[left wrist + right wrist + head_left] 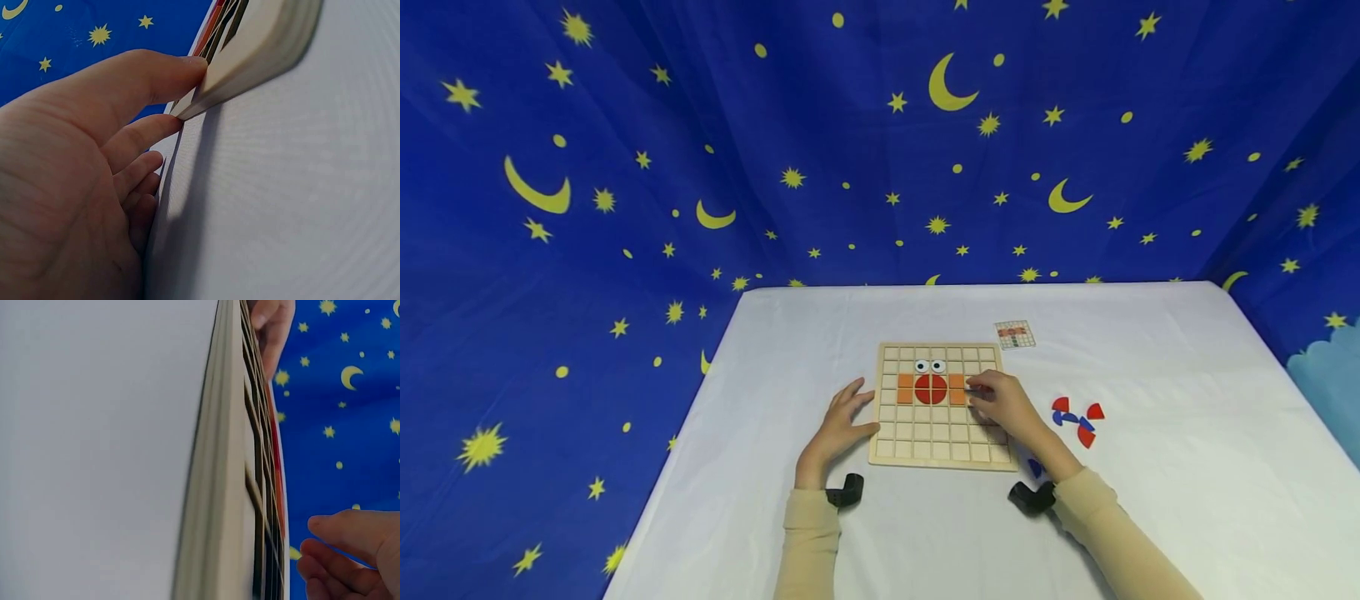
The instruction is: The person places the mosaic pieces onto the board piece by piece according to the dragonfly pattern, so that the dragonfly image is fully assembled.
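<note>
A wooden grid board (940, 460) holds two eye pieces (930, 366), a red circle of quarter pieces (931, 389) and orange squares (906, 389) on both sides of it. My left hand (838, 429) has its thumb and fingertips against the board's left edge; in the left wrist view the hand (81, 144) touches the rim (250, 69) with relaxed fingers. Over the board's right part, beside the orange squares, is my right hand (1007, 408). Something dark lies by its fingertips, too small to identify. The right wrist view shows that hand (356, 550) with loosely bent fingers and no visible piece between them.
Right of the board lie red quarter pieces (1095, 412) and blue pieces (1070, 417). Another blue piece (1035, 468) is beside my right wrist. A pattern card (1015, 334) lies beyond the board's top right corner. A starry blue cloth (850, 125) surrounds the white table (805, 333).
</note>
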A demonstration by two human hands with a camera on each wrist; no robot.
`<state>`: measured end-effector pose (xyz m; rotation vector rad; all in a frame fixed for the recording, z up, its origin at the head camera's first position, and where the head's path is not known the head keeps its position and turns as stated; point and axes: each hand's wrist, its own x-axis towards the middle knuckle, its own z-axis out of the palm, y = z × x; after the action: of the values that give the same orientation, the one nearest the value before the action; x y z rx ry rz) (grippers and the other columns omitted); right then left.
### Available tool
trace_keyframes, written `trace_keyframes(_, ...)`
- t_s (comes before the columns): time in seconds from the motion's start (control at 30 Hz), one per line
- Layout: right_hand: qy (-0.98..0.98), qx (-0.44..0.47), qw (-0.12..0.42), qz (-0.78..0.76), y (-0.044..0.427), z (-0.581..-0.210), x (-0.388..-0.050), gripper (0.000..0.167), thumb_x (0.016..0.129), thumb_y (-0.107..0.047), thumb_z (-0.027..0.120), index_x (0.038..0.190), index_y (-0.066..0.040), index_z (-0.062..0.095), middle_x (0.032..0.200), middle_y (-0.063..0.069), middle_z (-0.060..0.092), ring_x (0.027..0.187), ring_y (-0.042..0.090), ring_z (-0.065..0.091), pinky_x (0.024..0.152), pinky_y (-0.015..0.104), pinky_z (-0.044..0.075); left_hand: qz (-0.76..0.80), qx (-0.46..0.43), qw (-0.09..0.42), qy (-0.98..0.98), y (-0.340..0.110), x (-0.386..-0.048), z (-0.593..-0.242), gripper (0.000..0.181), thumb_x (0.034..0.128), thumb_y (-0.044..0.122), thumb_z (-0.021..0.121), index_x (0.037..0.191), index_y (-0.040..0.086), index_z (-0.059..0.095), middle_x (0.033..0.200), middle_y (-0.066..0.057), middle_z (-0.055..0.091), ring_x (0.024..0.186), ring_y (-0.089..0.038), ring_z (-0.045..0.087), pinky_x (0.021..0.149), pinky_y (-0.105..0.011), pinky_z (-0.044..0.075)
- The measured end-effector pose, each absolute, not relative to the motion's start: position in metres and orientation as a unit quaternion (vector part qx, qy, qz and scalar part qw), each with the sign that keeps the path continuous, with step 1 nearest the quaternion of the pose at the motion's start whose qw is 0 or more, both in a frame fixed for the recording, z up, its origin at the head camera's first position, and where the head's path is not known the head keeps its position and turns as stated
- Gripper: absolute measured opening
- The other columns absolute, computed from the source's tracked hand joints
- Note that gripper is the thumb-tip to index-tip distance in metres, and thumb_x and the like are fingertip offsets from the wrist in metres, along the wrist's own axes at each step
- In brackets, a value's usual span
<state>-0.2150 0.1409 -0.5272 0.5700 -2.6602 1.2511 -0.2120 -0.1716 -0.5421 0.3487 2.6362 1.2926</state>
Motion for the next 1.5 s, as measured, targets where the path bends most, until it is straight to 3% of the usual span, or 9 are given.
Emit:
trace_keyframes(0.5,-0.918,0.117,0.078,0.371,0.192,-0.520,-0.195,0.029,0.078,0.002,0.070,0.106,0.007,0.066,0.097,0.018,0.069,0.088,0.031,0.066,0.080,0.047,0.054,0.441,0.102,0.092,0.887,-0.173,-0.210,-0.540,0.060,0.0781,0.019,0.073,0.133,0.005,0.054,0.156,-0.011,0.028,0.146,-0.036,0.017,0.116,-0.060,0.017)
trace_keyframes(0.73,-0.931,0.103,0.088,0.339,0.215,-0.520,-0.188,0.030,0.074,0.004,0.072,0.104,0.006,0.067,0.095,0.018,0.069,0.081,0.026,0.064,0.070,0.037,0.053,0.440,0.105,0.092,0.887,-0.173,-0.211,-0.541,0.061,0.0781,0.020,0.074,0.133,0.005,0.053,0.156,-0.011,0.028,0.146,-0.036,0.017,0.116,-0.060,0.017)
trace_keyframes(1.07,-0.937,0.098,0.048,0.332,0.233,-0.523,-0.182,0.037,0.073,0.005,0.072,0.109,0.007,0.066,0.099,0.020,0.068,0.089,0.033,0.065,0.080,0.048,0.054,0.447,0.103,0.092,0.884,-0.173,-0.210,-0.539,0.061,0.0777,0.018,0.073,0.133,0.004,0.053,0.156,-0.011,0.028,0.146,-0.036,0.017,0.116,-0.060,0.016)
trace_keyframes(1.5,-0.941,0.101,0.054,0.320,0.246,-0.525,-0.171,0.035,0.073,0.005,0.071,0.108,0.006,0.066,0.099,0.019,0.069,0.089,0.032,0.066,0.080,0.048,0.053,0.445,0.105,0.092,0.885,-0.171,-0.210,-0.539,0.060,0.0776,0.018,0.073,0.133,0.004,0.053,0.156,-0.012,0.027,0.146,-0.036,0.017,0.116,-0.060,0.016)
